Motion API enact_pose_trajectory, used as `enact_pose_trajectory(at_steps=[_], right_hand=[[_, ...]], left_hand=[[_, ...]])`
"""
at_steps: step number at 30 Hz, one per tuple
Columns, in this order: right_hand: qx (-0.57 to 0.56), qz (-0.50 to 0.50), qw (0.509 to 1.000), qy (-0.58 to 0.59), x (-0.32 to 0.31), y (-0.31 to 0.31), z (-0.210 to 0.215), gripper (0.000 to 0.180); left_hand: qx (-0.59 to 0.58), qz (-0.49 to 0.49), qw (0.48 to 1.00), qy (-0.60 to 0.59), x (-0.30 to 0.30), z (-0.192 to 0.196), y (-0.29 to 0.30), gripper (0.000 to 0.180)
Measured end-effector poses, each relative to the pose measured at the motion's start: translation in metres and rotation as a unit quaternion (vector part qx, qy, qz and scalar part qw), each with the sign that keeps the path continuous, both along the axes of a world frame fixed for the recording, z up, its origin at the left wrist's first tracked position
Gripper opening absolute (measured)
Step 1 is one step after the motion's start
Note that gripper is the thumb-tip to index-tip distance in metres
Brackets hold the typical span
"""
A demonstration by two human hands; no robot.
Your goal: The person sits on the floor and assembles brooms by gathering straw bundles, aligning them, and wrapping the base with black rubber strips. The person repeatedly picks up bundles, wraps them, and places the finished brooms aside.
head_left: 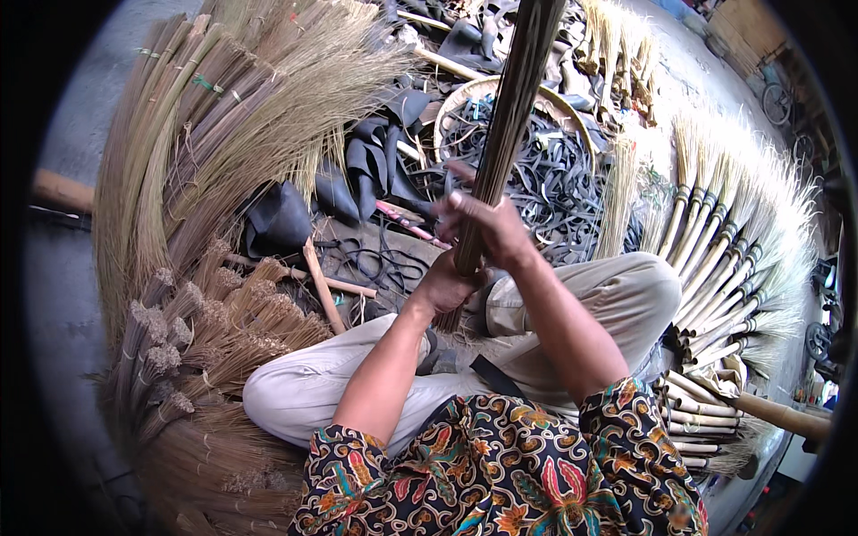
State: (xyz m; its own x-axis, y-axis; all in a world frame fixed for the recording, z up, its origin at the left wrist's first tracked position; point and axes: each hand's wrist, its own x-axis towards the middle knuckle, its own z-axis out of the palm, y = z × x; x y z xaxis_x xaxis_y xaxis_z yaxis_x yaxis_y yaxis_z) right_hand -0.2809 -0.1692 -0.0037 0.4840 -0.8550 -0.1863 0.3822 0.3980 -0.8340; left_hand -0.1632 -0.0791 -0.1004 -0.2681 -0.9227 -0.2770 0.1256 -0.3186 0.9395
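Note:
A long bundle of dark brown broom grass stems [508, 116] stands nearly upright between my hands and runs out past the upper edge. Low on it, my left hand [447, 284] is wrapped round the stems, whose lower ends show beneath the fist. Just above, my right hand [490, 228] lies against the bundle with its fingers stretched out across it and apart; they are slightly blurred. Behind the bundle sits a round woven tray [444, 134] heaped with black rubber strips [559, 192]. More loose black strips [384, 262] lie on the ground left of my hands.
Large sheaves of broom grass [214, 116] are stacked at left, with shorter tied bundles [179, 330] below. Black rubber pieces [277, 219] and wooden sticks [323, 286] lie in front of my crossed legs [313, 380]. Brooms with pale handles [715, 268] line the right.

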Motion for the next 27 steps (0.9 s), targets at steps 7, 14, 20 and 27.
enact_pose_trajectory(at_steps=[7,14,20,27], right_hand=[[-0.029,-0.053,0.996,0.062,0.035,0.002,-0.014,0.027],[0.146,-0.1,0.984,0.013,0.077,0.012,-0.021,0.025],[0.141,-0.042,0.987,-0.063,0.121,0.02,-0.027,0.032],[-0.017,0.043,0.993,0.106,0.114,-0.028,-0.113,0.066]], left_hand=[[-0.117,0.13,0.913,-0.368,0.004,0.051,0.005,0.051],[-0.013,0.131,0.9,-0.415,0.038,0.05,0.013,0.035],[0.072,0.121,0.861,-0.488,0.085,0.095,0.015,0.03],[0.023,0.159,0.829,-0.535,0.167,0.128,0.036,0.043]])
